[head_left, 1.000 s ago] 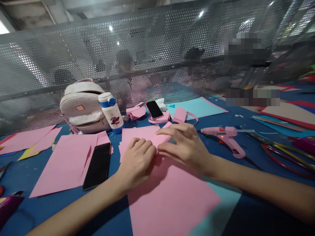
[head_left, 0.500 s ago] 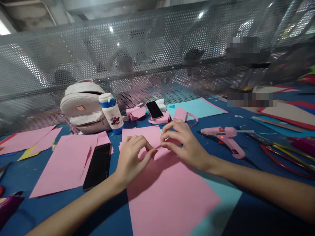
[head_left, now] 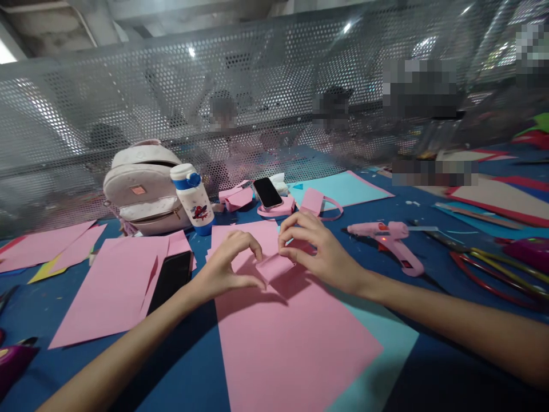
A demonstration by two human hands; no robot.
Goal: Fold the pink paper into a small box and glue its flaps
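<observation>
A small folded piece of pink paper (head_left: 275,266) is lifted just above a large pink sheet (head_left: 291,337) on the blue table. My right hand (head_left: 319,252) pinches its right end between thumb and fingertips. My left hand (head_left: 225,266) is curled beside its left end, thumb and forefinger apart around it, only its fingertips near the paper. A turquoise sheet (head_left: 386,355) lies under the large pink sheet.
A black phone (head_left: 170,279) lies on pink sheets (head_left: 111,286) to the left. Behind stand a white backpack (head_left: 139,186), a white bottle (head_left: 193,197) and a second phone (head_left: 266,191). A pink glue gun (head_left: 388,237) and scissors (head_left: 493,263) lie to the right. A perforated metal screen (head_left: 128,103) bounds the far edge.
Both hands pressed flat on the pink paper a second ago; they have since raised a small folded piece, and my left hand has loosened from it.
</observation>
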